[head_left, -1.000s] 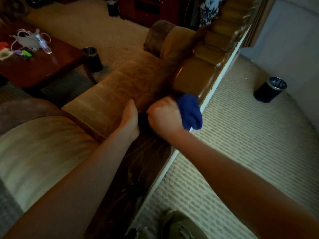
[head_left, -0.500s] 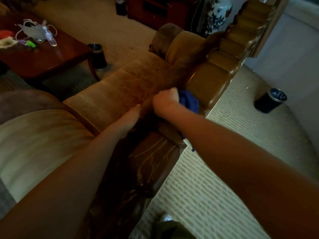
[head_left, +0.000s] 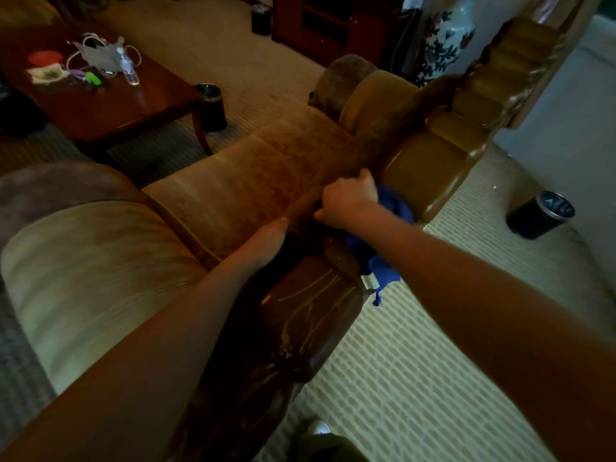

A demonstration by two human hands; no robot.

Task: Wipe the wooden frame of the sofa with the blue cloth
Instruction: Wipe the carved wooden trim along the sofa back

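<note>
While the fingers of the right hand (head_left: 348,201) are curled tight into the blue cloth (head_left: 383,248), bunching most of it under the palm, the thumb sticks out toward the seat side and a loose tail of fabric hangs off the outer edge of the wooden frame (head_left: 300,315), with a small white label showing at its lower corner. The cloth looks soft, light and floppy; gripped in a wad like this it should follow the rounded steps of the wood, though the dangling end could snag on a carved edge, so gathering it into the fist would probably serve better. The left hand (head_left: 266,236) lies with its fingers straight and together, holding nothing, resting along the seam where the sofa cushion (head_left: 240,191) meets the frame, seemingly as a brace.

Outward from the hands, the frame runs as a row of glossy, hard, scalloped blocks toward the far armrest; its polish looks slick, so the cloth should slide easily under moderate pressure. Pale streaks mark the near block. Beyond, a coffee table (head_left: 110,105) with clutter stands on the carpet, a small dark bin (head_left: 541,213) sits well apart to the right, and a patterned vase (head_left: 443,38) stands behind the sofa's far end.
</note>
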